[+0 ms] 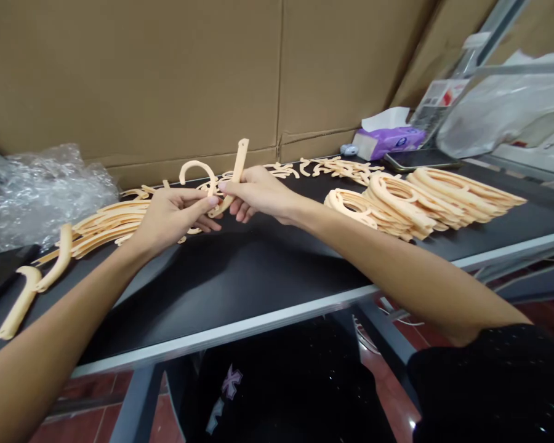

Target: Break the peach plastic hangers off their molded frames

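My left hand (168, 215) is closed, its thumb and fingers pinching the lower end of a beige hanger hook (199, 164) whose curve rises above the fingers. Beside it, my right hand (270, 194) grips a flat beige hanger arm (240, 161), tilted upright with a small hole near its top. The lower ends of the two pieces meet between my fingertips; whether they are joined is hidden. Left of my hands lies a pile of curved hanger arms (106, 224). Several loose hooks (281, 170) are scattered behind my hands.
Stacked beige hanger pieces (397, 206) lie on the right of the black table (258, 277). More small hooks (341, 167), a phone (420, 160), a purple tissue pack (392, 138) and a bottle (447, 92) are behind. Bubble wrap (50, 191) sits left, against the cardboard (143, 80).
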### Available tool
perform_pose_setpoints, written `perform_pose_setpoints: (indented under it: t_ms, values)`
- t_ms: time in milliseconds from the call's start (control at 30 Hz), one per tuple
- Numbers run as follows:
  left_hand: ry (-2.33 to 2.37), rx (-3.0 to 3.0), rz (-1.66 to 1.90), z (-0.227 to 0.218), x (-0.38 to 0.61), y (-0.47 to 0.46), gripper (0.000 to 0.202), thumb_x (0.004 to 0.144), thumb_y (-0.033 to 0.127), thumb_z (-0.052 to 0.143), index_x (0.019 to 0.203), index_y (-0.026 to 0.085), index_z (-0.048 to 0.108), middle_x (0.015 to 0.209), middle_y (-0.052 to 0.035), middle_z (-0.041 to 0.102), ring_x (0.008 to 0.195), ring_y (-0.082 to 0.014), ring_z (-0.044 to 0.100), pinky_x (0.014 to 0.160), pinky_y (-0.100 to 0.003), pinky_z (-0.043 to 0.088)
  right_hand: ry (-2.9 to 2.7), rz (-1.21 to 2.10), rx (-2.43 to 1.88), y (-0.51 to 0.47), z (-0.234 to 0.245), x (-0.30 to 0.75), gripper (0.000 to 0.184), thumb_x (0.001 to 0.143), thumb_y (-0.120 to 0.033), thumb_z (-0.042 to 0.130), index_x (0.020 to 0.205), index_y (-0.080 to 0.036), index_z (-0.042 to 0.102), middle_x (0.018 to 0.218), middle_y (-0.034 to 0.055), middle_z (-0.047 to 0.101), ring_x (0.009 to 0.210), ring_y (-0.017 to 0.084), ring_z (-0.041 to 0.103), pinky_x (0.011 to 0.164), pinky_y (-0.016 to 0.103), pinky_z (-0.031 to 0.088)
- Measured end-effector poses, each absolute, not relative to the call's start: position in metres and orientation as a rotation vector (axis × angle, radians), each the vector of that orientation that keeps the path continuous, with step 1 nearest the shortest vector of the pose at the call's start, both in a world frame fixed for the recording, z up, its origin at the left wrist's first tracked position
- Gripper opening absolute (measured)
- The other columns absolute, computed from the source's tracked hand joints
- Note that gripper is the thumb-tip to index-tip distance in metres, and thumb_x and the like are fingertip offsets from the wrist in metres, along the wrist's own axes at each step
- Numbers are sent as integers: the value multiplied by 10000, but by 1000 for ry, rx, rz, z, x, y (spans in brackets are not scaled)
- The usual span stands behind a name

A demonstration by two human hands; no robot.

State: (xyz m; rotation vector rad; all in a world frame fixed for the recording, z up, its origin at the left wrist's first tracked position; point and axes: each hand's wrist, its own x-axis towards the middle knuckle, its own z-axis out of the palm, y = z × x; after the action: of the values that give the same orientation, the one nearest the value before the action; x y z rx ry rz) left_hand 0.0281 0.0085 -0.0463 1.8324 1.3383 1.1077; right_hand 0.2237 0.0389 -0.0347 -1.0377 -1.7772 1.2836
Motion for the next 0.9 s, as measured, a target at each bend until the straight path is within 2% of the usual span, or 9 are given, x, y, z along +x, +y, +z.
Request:
perform_pose_setpoints:
  t_ms: [133,267,367,567,767,900]
  values:
    - [1378,1925,1121,-44,24,10,558,730,672,877,920,148,874,868,-92,829,776,-250,806,691,-318,704,-1766,1221,-1064,42,-32,227,244,1047,-167,567,811,-158,626,685,48,666,534,123,636,512,236,556]
    - [1373,1850,1101,-49,20,14,505,685,560,929,959,139,874,814,-91,817,736,-245,793,724,-360,711,-1808,1097,-1102,47,-32,231,198,1011,-120,568,823,-161,614,771,94,703,612,168,680,615,331,621]
    - [1356,1817,1104,-53,19,16,427,644,467,952,888,132,851,781,-91,809,724,-255,792,746,-388,707,-1876,1020,-1099,48,-34,231,174,997,-117,565,842,-167,626,813,108,716,659,194,697,678,386,643]
    - [1333,1856,1123,-51,21,13,289,607,327,930,764,143,773,776,-82,796,690,-218,756,702,-339,653,-1935,916,-1065,49,-40,230,132,995,-137,578,877,-180,619,800,88,725,661,195,712,671,374,638]
    - [1385,1999,1069,-48,21,11,213,634,339,880,721,166,791,766,-66,785,707,-216,730,699,-330,611,-2047,807,-1070,45,-38,232,144,989,-135,568,893,-168,671,835,86,743,703,192,722,720,351,609]
    - [1383,2029,1057,-45,21,10,206,629,357,872,717,187,795,739,-46,780,715,-219,728,705,-330,612,-2100,624,-1060,42,-37,232,134,977,-155,593,919,-167,713,880,79,760,853,218,724,813,351,567]
